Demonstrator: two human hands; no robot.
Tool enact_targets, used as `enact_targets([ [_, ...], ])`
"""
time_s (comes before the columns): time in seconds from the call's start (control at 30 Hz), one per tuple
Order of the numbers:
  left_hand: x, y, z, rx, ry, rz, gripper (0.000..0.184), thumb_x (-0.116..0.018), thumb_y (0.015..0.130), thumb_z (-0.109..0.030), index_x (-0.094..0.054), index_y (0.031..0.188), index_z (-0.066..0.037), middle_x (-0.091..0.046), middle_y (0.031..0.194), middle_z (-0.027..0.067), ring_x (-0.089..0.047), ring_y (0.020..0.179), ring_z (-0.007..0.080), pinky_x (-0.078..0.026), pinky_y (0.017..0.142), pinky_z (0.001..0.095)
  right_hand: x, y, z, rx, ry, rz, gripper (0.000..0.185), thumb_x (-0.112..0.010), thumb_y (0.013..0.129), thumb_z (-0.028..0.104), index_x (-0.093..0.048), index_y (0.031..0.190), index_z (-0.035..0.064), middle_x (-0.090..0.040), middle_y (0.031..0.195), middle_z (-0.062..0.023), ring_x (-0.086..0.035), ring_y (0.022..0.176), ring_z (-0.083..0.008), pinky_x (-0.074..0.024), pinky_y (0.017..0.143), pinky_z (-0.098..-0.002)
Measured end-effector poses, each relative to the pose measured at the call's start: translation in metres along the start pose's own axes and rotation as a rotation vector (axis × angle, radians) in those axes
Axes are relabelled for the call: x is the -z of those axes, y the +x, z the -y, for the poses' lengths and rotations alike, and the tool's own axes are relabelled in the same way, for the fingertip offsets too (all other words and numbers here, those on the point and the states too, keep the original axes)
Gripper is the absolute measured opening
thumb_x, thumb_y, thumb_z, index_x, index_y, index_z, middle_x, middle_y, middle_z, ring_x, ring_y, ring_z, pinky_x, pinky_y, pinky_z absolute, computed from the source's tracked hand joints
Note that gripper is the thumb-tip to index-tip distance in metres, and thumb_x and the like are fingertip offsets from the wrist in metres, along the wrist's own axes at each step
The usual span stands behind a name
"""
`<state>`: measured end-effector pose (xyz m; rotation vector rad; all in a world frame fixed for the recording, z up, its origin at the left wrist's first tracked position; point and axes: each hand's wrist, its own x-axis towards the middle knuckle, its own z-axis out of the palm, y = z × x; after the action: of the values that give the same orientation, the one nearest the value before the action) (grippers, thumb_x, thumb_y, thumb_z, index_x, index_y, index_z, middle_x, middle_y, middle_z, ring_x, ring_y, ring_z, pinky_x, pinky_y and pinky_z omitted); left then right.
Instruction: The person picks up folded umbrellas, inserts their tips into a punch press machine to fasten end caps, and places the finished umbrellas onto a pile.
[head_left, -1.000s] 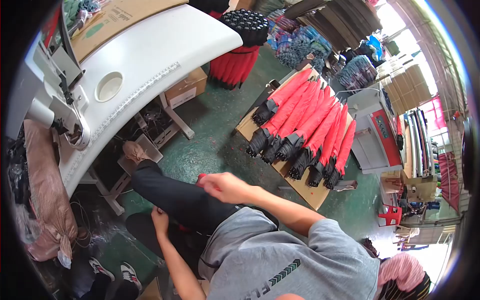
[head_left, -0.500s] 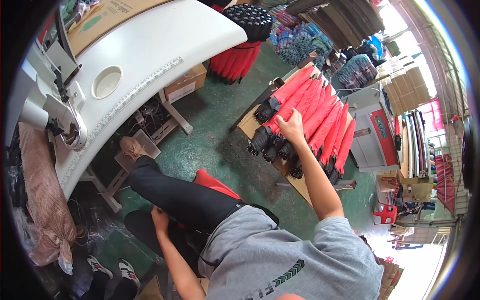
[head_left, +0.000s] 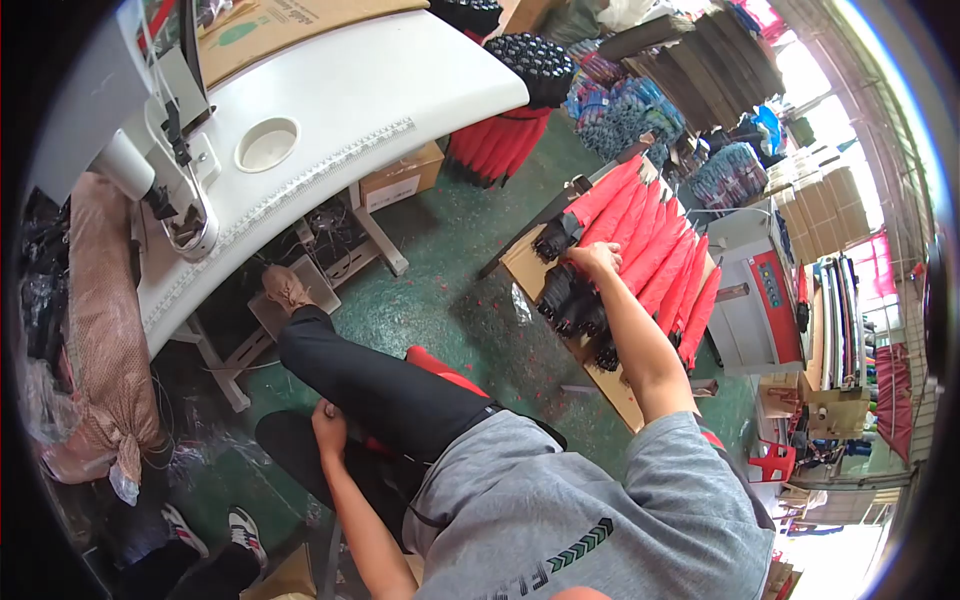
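Several red folded umbrellas (head_left: pixel 655 235) with black ends lie side by side on a small wooden-topped table (head_left: pixel 628 395) to my right. My right hand (head_left: pixel 597 260) is on one of the umbrellas near its black end, its fingers curled around the cloth. Black ends (head_left: pixel 572 300) of other umbrellas stick out just below that hand. My left hand (head_left: pixel 328 428) hangs low beside my black-trousered leg, fingers curled in. What it holds, if anything, is hidden.
A white curved sewing-machine table (head_left: pixel 350 95) with a round cup recess stands at left. A bundle of red umbrellas (head_left: pixel 500 140) stands upright beyond its end. A cardboard box (head_left: pixel 400 180) sits beneath. Another person's shoes (head_left: pixel 243 535) show at lower left.
My right hand has come down onto an umbrella near its black end, and its fingers have closed. My left hand stays low by my leg. The whole view has shifted slightly.
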<state>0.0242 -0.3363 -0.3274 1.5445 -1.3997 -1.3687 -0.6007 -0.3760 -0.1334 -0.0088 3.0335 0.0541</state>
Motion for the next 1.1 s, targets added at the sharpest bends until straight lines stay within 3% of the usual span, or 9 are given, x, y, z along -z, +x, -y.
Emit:
enact_targets([
  [0.13, 0.0, -0.004, -0.025, -0.015, 0.012, -0.074, 0.019, -0.045, 0.093, 0.001, -0.064, 0.096, 0.003, -0.054, 0.075, 0.006, -0.049, 0.073, 0.0115, -0.043, 0.068, 0.0286, -0.019, 0.019, -0.001, -0.118, 0.267, 0.014, 0.128, -0.091, 0.06, 0.042, -0.015, 0.146, -0.0143, -0.054, 0.135, -0.0341, -0.058, 0.126, -0.0459, -0.049, 0.107, -0.0491],
  [0.27, 0.001, -0.004, -0.001, -0.051, 0.015, -0.148, 0.019, -0.05, 0.095, -0.002, -0.066, 0.104, 0.003, -0.063, 0.079, 0.0095, -0.061, 0.081, 0.0125, -0.049, 0.074, 0.029, -0.024, 0.023, -0.041, 0.012, 0.858, 0.208, 0.119, -0.087, 0.06, 0.032, -0.023, 0.146, -0.0186, -0.056, 0.135, -0.029, -0.062, 0.117, -0.0365, -0.0503, 0.101, -0.0409],
  [0.4, 0.007, -0.009, -0.027, -0.037, -0.005, -0.142, 0.021, -0.057, 0.095, -0.005, -0.066, 0.112, 0.003, -0.07, 0.089, 0.013, -0.068, 0.092, 0.0159, -0.053, 0.08, 0.0322, -0.002, -0.038, -0.062, 0.024, 1.015, 0.311, 0.112, -0.086, 0.065, 0.032, -0.025, 0.148, -0.0133, -0.049, 0.142, -0.0334, -0.054, 0.13, -0.0396, -0.043, 0.111, -0.0423],
  [0.5, -0.006, -0.005, -0.044, -0.112, -0.046, -0.352, 0.023, -0.06, 0.093, -0.005, -0.065, 0.114, 0.003, -0.069, 0.095, 0.0151, -0.069, 0.094, 0.0237, -0.054, 0.083, 0.0376, 0.003, -0.092, -0.063, 0.344, 1.206, -0.074, 0.102, -0.083, 0.07, 0.024, -0.028, 0.148, -0.0112, -0.048, 0.14, -0.0305, -0.05, 0.132, -0.0374, -0.0396, 0.113, -0.0409],
  [0.6, -0.012, -0.022, -0.106, -0.373, 0.454, -0.64, 0.022, -0.061, 0.093, -0.003, -0.066, 0.114, 0.001, -0.07, 0.1, 0.018, -0.068, 0.097, 0.0324, -0.053, 0.089, 0.0421, 0.044, -0.156, -0.069, 0.557, 1.239, -0.131, 0.099, -0.081, 0.071, 0.017, -0.027, 0.151, -0.0072, -0.048, 0.139, -0.0251, -0.049, 0.133, -0.0341, -0.0384, 0.114, -0.0389],
  [0.73, -0.032, -0.031, -0.212, -0.528, 0.285, -0.636, 0.019, -0.061, 0.093, 0.0, -0.067, 0.11, 0.001, -0.07, 0.101, 0.0189, -0.066, 0.099, 0.0368, -0.053, 0.091, 0.0439, 0.07, -0.21, -0.064, 0.865, 1.438, 0.008, 0.101, -0.08, 0.07, 0.008, -0.026, 0.154, -0.0002, -0.047, 0.141, -0.0194, -0.047, 0.135, -0.0307, -0.0359, 0.116, -0.0389],
  [0.83, -0.043, -0.043, -0.27, -0.469, 0.054, -0.327, 0.016, -0.062, 0.094, -0.001, -0.068, 0.109, 0.001, -0.071, 0.104, 0.018, -0.068, 0.102, 0.0327, -0.053, 0.092, 0.0405, 0.095, -0.255, -0.066, 0.997, 1.429, 0.095, 0.103, -0.082, 0.069, 0.007, -0.026, 0.156, 0.0016, -0.047, 0.141, -0.0191, -0.047, 0.136, -0.0302, -0.0347, 0.118, -0.0411],
  [0.9, -0.047, -0.056, -0.313, -0.487, -0.086, -0.019, 0.016, -0.064, 0.099, -0.01, -0.071, 0.108, 0.001, -0.073, 0.106, 0.0119, -0.07, 0.103, 0.0195, -0.054, 0.091, 0.0331, 0.1, -0.278, -0.068, 1.066, 1.423, 0.114, 0.104, -0.082, 0.069, 0.008, -0.025, 0.156, 0.0012, -0.047, 0.142, -0.0195, -0.046, 0.136, -0.0303, -0.0345, 0.118, -0.0412],
  [1.1, -0.063, -0.075, -0.388, -0.475, -0.405, 0.284, 0.048, -0.076, 0.092, -0.014, -0.059, 0.134, 0.001, -0.07, 0.122, 0.0135, -0.066, 0.116, 0.0203, -0.051, 0.101, 0.0333, 0.116, -0.341, -0.092, 1.264, 1.371, 0.289, 0.107, -0.085, 0.07, 0.014, -0.023, 0.156, -0.0009, -0.043, 0.146, -0.0215, -0.043, 0.139, -0.0306, -0.0348, 0.118, -0.0433],
])
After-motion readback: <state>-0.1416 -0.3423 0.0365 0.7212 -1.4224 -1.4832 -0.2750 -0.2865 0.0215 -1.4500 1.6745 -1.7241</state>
